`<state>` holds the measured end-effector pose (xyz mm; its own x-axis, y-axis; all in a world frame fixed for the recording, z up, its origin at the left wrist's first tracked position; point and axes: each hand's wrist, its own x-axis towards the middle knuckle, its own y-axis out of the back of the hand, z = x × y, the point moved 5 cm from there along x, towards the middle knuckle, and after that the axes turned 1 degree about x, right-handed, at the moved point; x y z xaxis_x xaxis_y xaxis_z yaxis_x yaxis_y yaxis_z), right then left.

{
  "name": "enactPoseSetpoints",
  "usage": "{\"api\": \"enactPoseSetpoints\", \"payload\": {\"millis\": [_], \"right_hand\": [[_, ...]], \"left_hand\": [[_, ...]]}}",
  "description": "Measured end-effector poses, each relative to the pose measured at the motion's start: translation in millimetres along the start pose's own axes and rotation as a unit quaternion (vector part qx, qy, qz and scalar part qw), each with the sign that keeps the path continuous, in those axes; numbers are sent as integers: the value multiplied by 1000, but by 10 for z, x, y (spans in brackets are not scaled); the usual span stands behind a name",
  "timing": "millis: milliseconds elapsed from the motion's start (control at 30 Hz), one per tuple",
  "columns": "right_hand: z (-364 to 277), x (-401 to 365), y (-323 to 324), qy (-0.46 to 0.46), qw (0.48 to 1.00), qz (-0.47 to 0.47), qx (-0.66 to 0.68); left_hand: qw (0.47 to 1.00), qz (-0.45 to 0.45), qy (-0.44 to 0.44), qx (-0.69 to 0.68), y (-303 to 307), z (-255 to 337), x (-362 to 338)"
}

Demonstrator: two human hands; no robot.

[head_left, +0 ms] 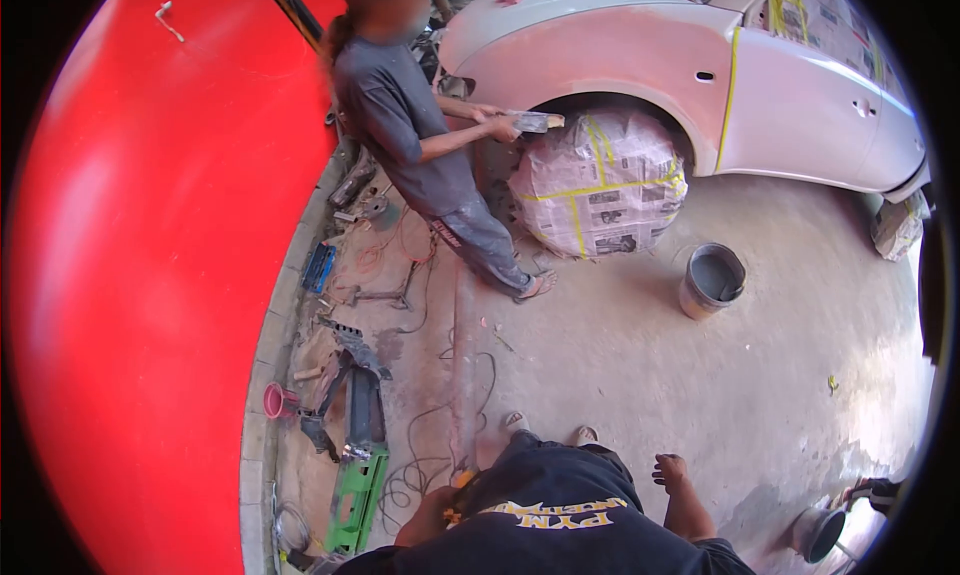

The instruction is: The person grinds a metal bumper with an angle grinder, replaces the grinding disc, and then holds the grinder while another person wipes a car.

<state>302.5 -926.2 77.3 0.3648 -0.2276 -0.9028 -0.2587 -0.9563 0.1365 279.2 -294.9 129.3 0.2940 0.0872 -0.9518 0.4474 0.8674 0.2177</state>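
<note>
My left hand [440, 500] is bent in against my belly, closed around an orange-yellow object [463, 478] whose kind I cannot make out. My dark shirt hides part of the hand and object. Out to the side hangs my right hand [670, 470], fingers apart, holding nothing, above the concrete floor. A black cable [425, 472] lies in loops on the floor near my left side. Ahead, another person [400, 105] in dark clothes grips a long block-like tool [535, 122] with both hands beside the car's front wheel arch.
The pinkish-white car [620, 55] has a wheel wrapped in newspaper and yellow tape [600, 185]. A bucket [713, 280] stands before it; another bucket [818, 533] is lower right. Left lie a green metal part [357, 500], a pink cup [280, 402] and tools along a red surface [170, 275].
</note>
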Motion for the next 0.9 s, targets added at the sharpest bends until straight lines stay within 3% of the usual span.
{"api": "enactPoseSetpoints", "payload": {"millis": [167, 333, 900], "right_hand": [[-86, 42, -26, 21, 1000, 1, -3], [-161, 74, -37, 35, 999, -8, -1], [62, 60, -65, 9, 1000, -4, 10]], "left_hand": [[999, 2, 52, -8, -15, -108, 180], [996, 14, 88, -23, -63, 191, -158], [996, -2, 81, -27, -12, 161, -119]]}}
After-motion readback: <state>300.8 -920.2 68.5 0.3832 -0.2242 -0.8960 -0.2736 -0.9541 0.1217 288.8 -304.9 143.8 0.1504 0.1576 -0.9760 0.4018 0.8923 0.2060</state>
